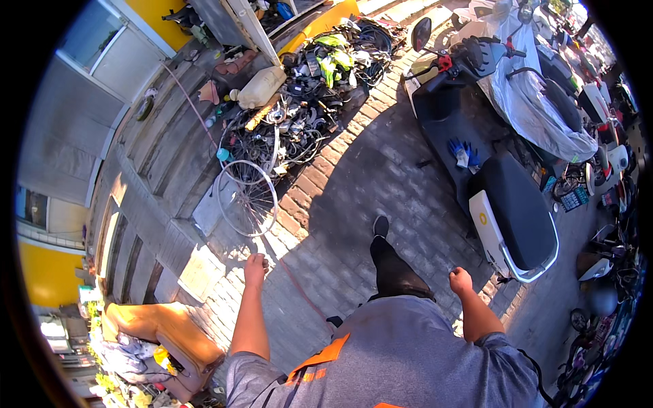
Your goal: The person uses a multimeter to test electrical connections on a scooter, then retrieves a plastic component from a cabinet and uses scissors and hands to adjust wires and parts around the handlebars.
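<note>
My left hand (256,270) hangs in the air, fingers loosely curled in, and nothing shows in it. Nearest to it is a bare spoked bicycle wheel rim (275,204) beside a heap of scrap parts. My right hand (460,280) is closed in a loose fist, with no object visible in it. It is apart from the white and black scooter (520,204) on the right. A pair of blue work gloves (464,154) lies on that scooter's footboard. One of my legs (398,272) is stretched forward on the paving.
The scrap heap (299,122), topped by a pale plastic jerrycan (262,87), lies by the steps (170,153). A thin hose (296,282) crosses the paving. A brown sofa (166,326) stands lower left. More scooters, one under a silver cover (524,102), line the right.
</note>
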Tool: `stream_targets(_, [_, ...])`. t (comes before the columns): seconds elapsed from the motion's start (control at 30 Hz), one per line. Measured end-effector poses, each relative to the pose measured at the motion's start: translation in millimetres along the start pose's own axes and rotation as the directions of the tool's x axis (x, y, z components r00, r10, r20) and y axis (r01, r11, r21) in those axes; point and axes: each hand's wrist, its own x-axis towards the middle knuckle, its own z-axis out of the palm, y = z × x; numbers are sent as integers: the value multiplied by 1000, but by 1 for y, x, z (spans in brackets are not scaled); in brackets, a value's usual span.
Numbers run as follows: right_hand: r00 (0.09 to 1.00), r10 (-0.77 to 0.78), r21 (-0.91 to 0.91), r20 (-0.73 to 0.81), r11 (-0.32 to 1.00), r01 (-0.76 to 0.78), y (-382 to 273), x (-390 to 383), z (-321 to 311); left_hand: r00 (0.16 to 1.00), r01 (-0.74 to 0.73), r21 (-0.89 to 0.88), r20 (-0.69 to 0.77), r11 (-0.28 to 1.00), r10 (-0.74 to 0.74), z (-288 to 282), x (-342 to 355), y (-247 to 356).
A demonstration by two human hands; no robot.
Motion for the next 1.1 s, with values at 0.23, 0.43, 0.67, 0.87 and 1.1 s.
stream_targets(0.23, [965, -130, -144, 227, 976, 165, -289, 169, -81, 951, -5, 422, 281, 907, -126, 123, 95, 74])
stream_targets(0.43, [864, -474, 170, 170, 878, 448, -599, 261, -128, 778, -364, 838, 514, 407, -362, 150, 133, 84])
stream_targets(0.67, [860, -422, 215, 287, 903, 372, -804, 371, -127, 815, -457, 819, 542, 348, -205, 146, 372, 201])
stream_targets(0.87, [950, -310, 143, 18, 942, 305, -882, 491, -194, 943, -251, 478, 316, 842, 102, 316, 599, 549])
stream_targets(1.1, [968, -207, 233, -141, 943, 236, -996, 588, -250, 792, -325, -180, 485, 928, 372, 474, 652, 841])
